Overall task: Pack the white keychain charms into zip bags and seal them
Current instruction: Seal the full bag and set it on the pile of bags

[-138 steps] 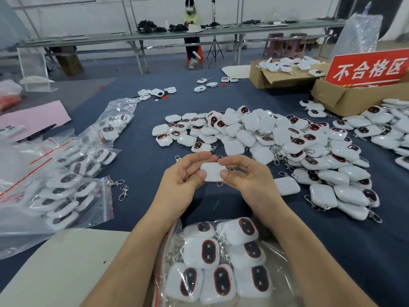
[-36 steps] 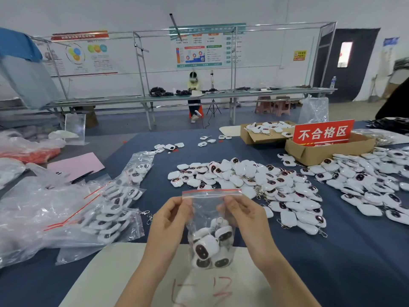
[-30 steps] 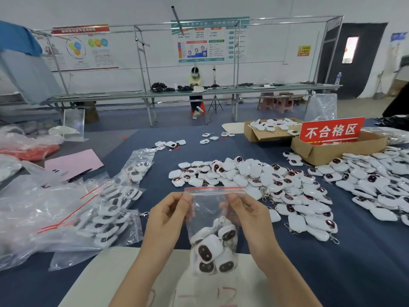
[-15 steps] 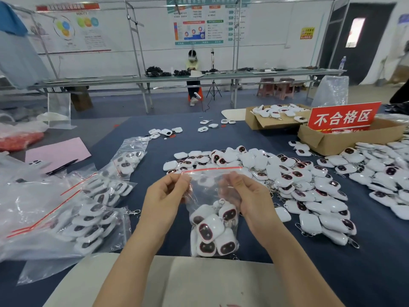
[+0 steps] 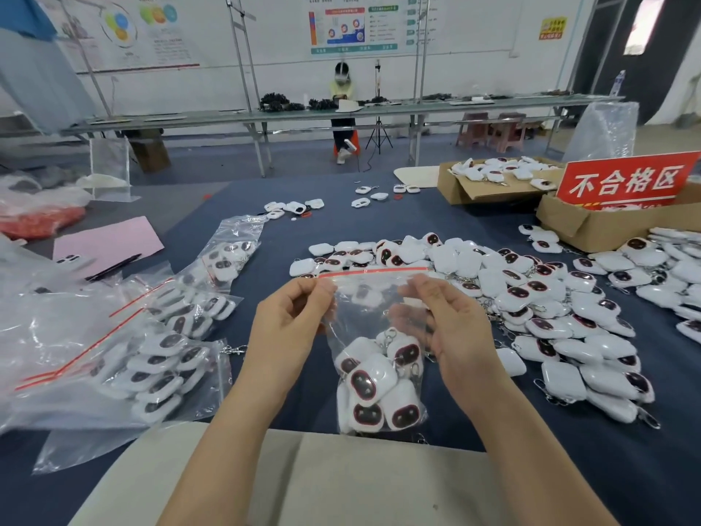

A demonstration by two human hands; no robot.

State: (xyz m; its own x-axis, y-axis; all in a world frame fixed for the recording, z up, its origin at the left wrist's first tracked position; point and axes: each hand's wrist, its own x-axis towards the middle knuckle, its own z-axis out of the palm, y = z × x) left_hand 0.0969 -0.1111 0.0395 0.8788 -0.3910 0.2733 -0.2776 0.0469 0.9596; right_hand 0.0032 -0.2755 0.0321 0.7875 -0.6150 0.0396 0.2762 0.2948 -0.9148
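Two hands are up and both are on one zip bag (image 5: pixel 373 298), held upright over the blue cloth. The left hand (image 5: pixel 288 324) pinches the top left corner between thumb and forefinger, just under the red seal strip (image 5: pixel 373 273). The right hand (image 5: pixel 451 328) has its fingers curled against the upper right side. Several of those fingertips sit behind the plastic and show only as a blur through it. Is the strip pressed closed? I can't tell from here.

The charms (image 5: pixel 379 381) are bunched at the bottom of the bag, hanging below both sets of fingers. I count five dark oval faces, and there are probably more tucked behind.

Beyond the fingertips and out past the right hand's knuckles spreads the loose heap (image 5: pixel 512 298) of white charms, far too overlapped to count and cut off at the right edge. Left of the left thumb lie the filled bags (image 5: pixel 163 354). There are at least three, but the plastic smears together towards the frame edge. Far beyond the right fingers sit two cardboard boxes (image 5: pixel 489 187), the nearer one half hidden behind one red sign (image 5: pixel 626 182). Under the wrists there's one pale board (image 5: pixel 341 480), cropped at the bottom.
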